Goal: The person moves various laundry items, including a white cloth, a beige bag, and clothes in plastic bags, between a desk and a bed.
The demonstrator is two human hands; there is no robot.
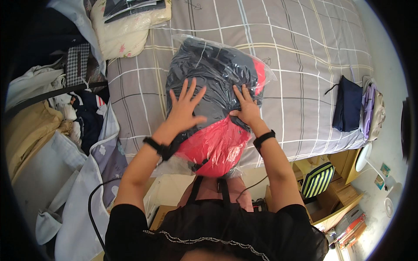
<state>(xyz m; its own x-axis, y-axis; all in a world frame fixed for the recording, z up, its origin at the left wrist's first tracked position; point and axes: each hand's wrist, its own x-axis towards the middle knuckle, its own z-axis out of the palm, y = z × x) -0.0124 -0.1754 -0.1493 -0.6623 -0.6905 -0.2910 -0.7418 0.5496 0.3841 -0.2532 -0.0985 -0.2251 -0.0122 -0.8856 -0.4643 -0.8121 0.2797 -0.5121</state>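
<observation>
A clear plastic bag (209,70) packed with dark and red fabric lies on the bed before me. The red fabric (212,145) fills its near end, and a smaller red patch shows at the far right corner. My left hand (186,109), fingers spread, is over the left half of the bag; whether the palm touches it I cannot tell. On the right side my right hand (245,106) rests flat against the plastic, with two fingers extended and the thumb beside a pinched crease. Neither hand grips anything visible.
A checked bedsheet (294,78) covers the bed. Another packed plastic bag (127,32) lies at the far left, beside an open wardrobe with heaped clothes (88,114). Folded navy cloth (348,104) sits at the bed's right end. A striped chair back (318,179) stands below it.
</observation>
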